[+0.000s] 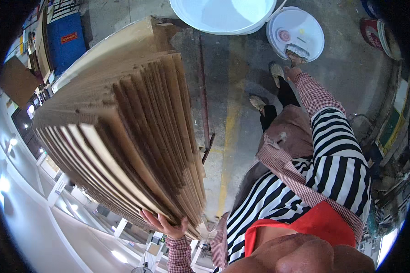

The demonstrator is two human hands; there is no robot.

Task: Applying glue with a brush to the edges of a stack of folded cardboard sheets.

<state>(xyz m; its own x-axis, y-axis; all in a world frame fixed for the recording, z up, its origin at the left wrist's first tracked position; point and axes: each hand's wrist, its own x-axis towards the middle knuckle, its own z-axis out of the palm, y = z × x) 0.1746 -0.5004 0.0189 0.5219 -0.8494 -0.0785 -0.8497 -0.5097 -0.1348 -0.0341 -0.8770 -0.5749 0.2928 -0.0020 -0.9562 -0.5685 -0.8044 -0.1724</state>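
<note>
A tall stack of brown cardboard sheets [155,123] rises on the left, its many edges fanned toward me. My left hand [168,226] grips the stack's near lower edge, fingers on one side and thumb on the other. Farther off on the right, my right hand [293,73] is closed round the handle of a brush [298,53]. The brush's wide, pale bristles are over the white bucket [315,32], by its near rim. A reddish round mark shows inside that bucket.
A larger white tub [223,31] stands left of the bucket. A red-and-white container [373,34] is at far right. A yellow line [231,109] runs along the grey floor. A blue panel [67,42] stands behind the stack, and clutter lines the right side.
</note>
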